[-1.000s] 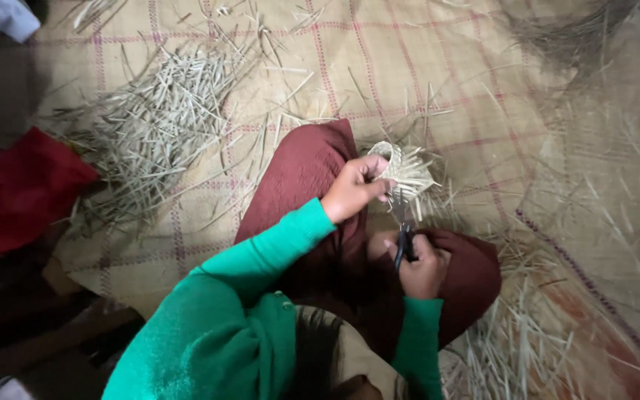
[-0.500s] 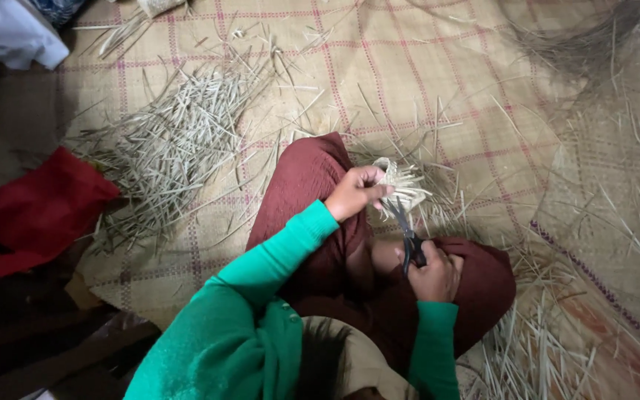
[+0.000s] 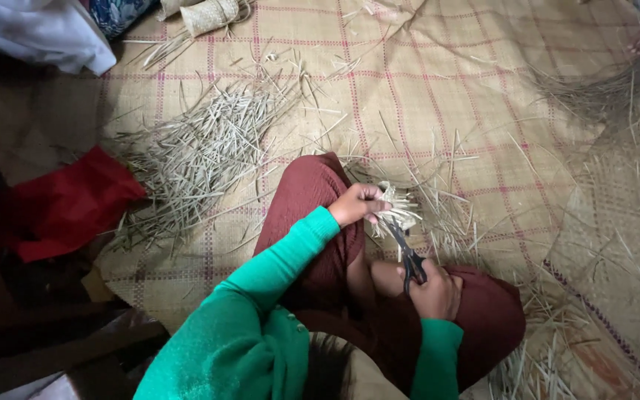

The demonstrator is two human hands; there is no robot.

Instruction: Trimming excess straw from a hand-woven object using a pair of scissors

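From the head camera, the left hand [image 3: 358,203] is closed around a small woven straw piece [image 3: 398,211], holding it just above the knee with loose strand ends fanning out past the fingers. Below and to the right of it, the right hand [image 3: 436,290] is clamped on the handles of dark scissors [image 3: 407,252], whose blades point up into the fringe of the piece. As a judgement, the weaving of this piece looks finished and the trimming is partly done: many uneven ends still stick out. The piece is pale, flat-plaited and ragged at its edge. Left of the left hand, well apart, lies a heap of cut straw [image 3: 194,152] on the checked mat [image 3: 438,81]; a red cloth [image 3: 61,204] sits farther left.
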